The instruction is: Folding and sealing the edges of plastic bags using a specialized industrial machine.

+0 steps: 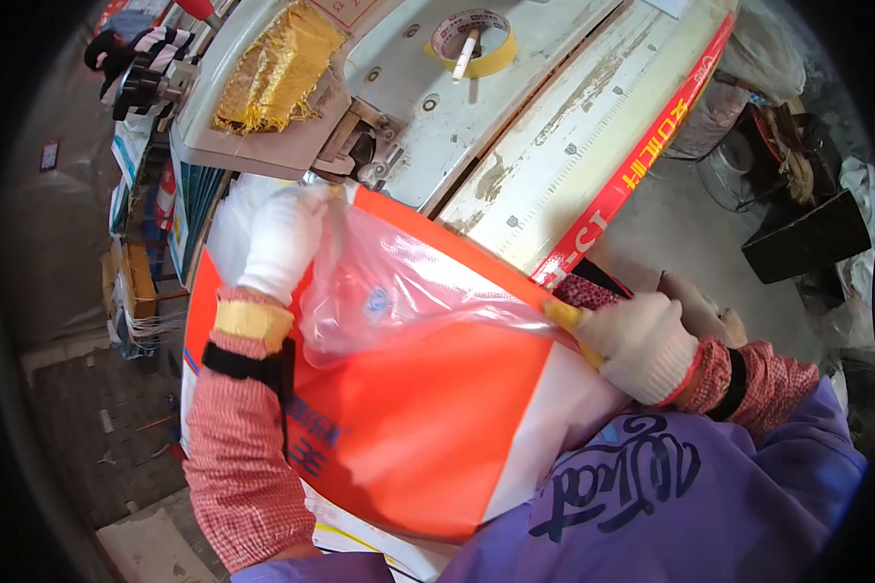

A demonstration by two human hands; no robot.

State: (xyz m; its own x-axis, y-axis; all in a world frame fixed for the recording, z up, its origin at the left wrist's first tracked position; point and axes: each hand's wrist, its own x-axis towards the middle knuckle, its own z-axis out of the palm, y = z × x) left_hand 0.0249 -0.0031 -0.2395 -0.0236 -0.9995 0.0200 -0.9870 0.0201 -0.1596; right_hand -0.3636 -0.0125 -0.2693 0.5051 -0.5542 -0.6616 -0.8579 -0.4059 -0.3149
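Observation:
An orange and white woven sack [437, 418] lies across my lap and up to the edge of a sewing machine [360, 146]. Clear plastic liner [379, 282] bunches out over the sack's top edge. In a white glove, my left hand [287, 238] is closed on the sack's top edge and the liner, close to the machine's needle area; motion blurs it a little. My right hand [642, 340], in a pale knit glove with yellow fingertips, pinches the other end of that edge, beside the table's red strip. The sack's edge runs taut between both hands.
On the machine bed lie a tape roll [472, 44] and a cigarette [465, 56]. Gold fringed cloth [277, 73] covers part of the machine head. A ruler-marked table extension [574, 136] runs to the upper right. A dark box [807, 238] stands at right.

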